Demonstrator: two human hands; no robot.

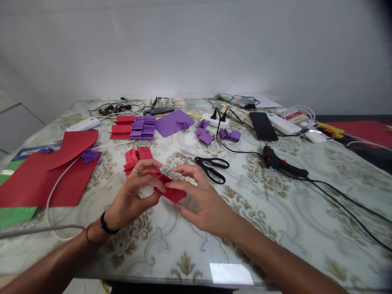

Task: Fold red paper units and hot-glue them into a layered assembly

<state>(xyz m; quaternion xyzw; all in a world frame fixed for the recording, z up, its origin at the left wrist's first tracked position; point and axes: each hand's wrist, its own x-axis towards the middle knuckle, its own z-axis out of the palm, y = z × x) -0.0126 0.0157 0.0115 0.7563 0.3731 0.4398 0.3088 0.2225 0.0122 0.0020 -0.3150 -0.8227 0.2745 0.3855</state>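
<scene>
A folded piece of red paper (175,194) is held between both hands just above the patterned tabletop. My left hand (139,185), with a ring and a black wristband, pinches its left end between thumb and fingers. On its right side, my right hand (203,200) grips the paper with thumb and fingertips. Folded red pieces (137,155) lie right behind my left hand, partly covered by it. Black-handled scissors (211,165) rest beyond my right hand, blades pointing left.
Large red sheets (64,179) lie at left with a white cable across them. Purple folded pieces (143,127) and a purple sheet (171,122) are further back. At right are a black glue gun (284,165) with its cord, a phone (263,126) and a power strip (216,121).
</scene>
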